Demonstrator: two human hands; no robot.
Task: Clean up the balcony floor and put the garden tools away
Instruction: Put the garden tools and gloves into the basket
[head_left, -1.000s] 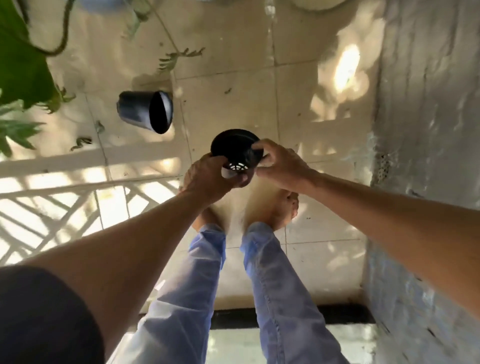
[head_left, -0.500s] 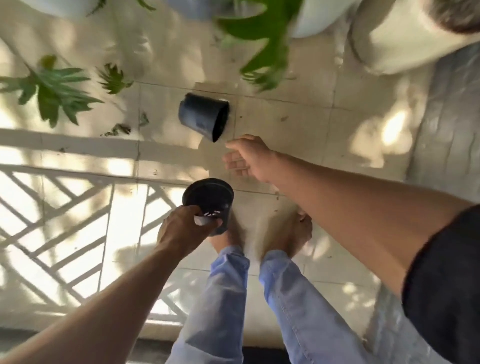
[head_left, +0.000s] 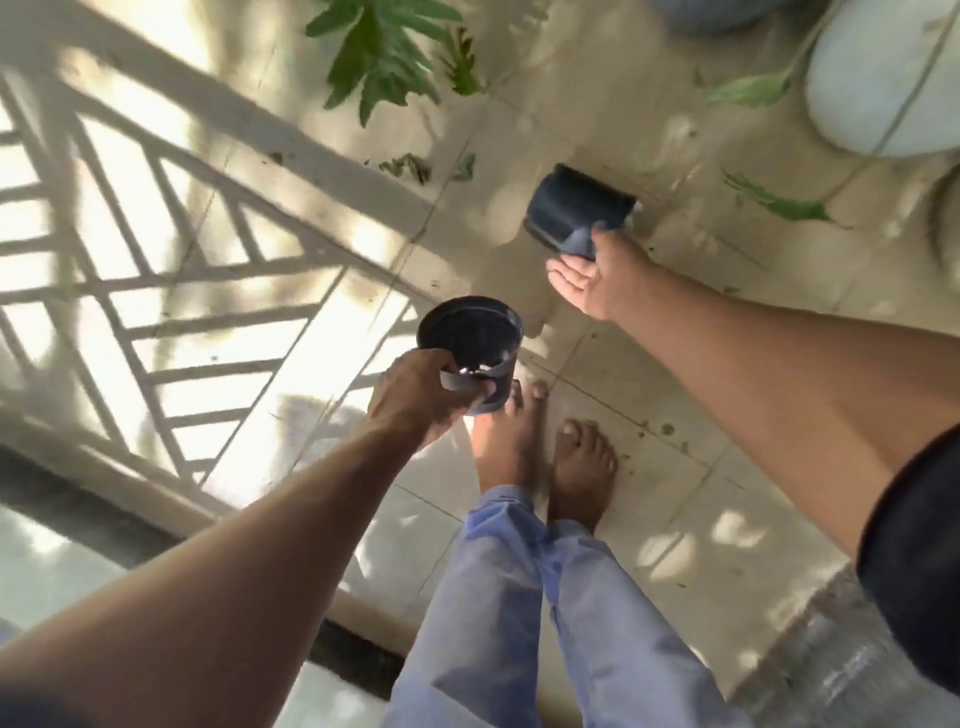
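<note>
- Head view, looking down: a person stands barefoot on a pale tiled balcony floor (head_left: 670, 525), both arms stretched forward over the feet.
- Left hand (head_left: 415, 397) grips a small black round plastic nursery pot (head_left: 467, 332) by its lower wall, thumb and fingers curled round it; the pot is held upright above the floor, mouth facing the camera.
- Right hand (head_left: 597, 275) is at a second black plastic pot (head_left: 574, 210) lying on its side on the tiles; the thumb lies on the pot's near rim and the palm is turned up beside it, but the frame is blurred and it cannot be told whether the fingers have closed on it.
- Loose green leaf cuttings (head_left: 382, 57) lie on the floor past the fallen pot, and more scraps (head_left: 779, 200) lie to its right.
- Large pale round planter (head_left: 883, 83) stands at the upper right corner.
- Lattice railing shadow (head_left: 171, 260) falls across the sunlit tiles on the left.
- Light blue trouser legs (head_left: 519, 613) fill the lower centre.
</note>
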